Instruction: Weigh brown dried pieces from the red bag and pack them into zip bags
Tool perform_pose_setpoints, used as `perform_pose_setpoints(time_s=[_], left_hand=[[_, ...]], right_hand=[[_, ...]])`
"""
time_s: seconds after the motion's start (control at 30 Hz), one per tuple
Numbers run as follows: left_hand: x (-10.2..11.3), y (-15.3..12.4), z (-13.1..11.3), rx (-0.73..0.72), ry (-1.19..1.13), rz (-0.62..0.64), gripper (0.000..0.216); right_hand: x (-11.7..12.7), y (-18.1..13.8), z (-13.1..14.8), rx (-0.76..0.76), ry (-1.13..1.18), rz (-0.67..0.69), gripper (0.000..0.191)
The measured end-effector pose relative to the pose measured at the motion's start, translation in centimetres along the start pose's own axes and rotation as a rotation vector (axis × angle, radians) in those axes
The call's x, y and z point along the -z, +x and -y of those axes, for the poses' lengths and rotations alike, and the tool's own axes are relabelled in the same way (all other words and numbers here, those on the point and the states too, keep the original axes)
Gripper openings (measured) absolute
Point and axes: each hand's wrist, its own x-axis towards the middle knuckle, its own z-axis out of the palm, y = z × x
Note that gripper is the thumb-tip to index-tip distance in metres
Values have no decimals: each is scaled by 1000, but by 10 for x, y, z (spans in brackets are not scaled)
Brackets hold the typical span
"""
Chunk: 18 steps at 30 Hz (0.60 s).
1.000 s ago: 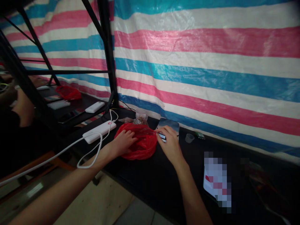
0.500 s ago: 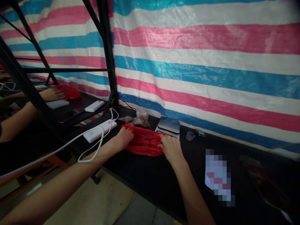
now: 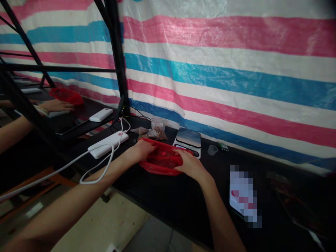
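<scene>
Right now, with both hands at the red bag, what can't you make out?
In the head view:
Contents of the red bag: obscured by dark folds.
Thumb of the left hand: hidden behind the hand or bag.
Reading on the scale: too small.
Screen of the phone: pixelated.

— Can any lettering be read?
— None; only marks too small or too blurred to be deciphered are seen.
— Where are they carried?
— A red mark is borne near one end of the white power bank [image 3: 101, 148], but no letter or logo can be made out in it.
— And on the digital scale [image 3: 188, 136]?
— The display in its front panel is partly hidden behind the red plastic bag [image 3: 160, 168]; no figure can be read.
— The smartphone [image 3: 240, 197]?
— Its screen is broken into coarse blocks, so no text can be recovered.
— The small green-and-white item [image 3: 224, 147]?
— Its surface is shown too small for reading.
</scene>
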Motion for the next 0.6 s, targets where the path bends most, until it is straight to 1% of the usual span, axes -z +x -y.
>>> perform_pose_setpoints(time_s=[0.07,0.17,0.27,0.33,0.4,0.47,0.5,0.53,0.6], left_hand=[[2,0,1,21,16,16,56],[-1,2,4,11,0,6,60],[-3,0,5,-41,-81,-58,68],[2,-7,4,-128,-200,-124,69],[13,-18,2,-269,-389,-212,59],[25,-28,4,-379,-599,-334,39],[29,-31,8,-385,-686,-411,30],[30,-30,14,-354,-748,-496,26],[25,-19,32,-206,-782,-678,25]], right_hand=[[3,-2,1,11,16,10,68],[5,-2,5,59,31,7,61],[3,0,9,112,99,-41,54],[1,2,10,137,158,-96,48],[-1,5,9,159,215,-159,39],[-2,8,8,170,285,-215,31],[-2,9,8,176,340,-233,27],[-2,11,8,185,413,-239,24],[1,12,9,202,600,-228,21]])
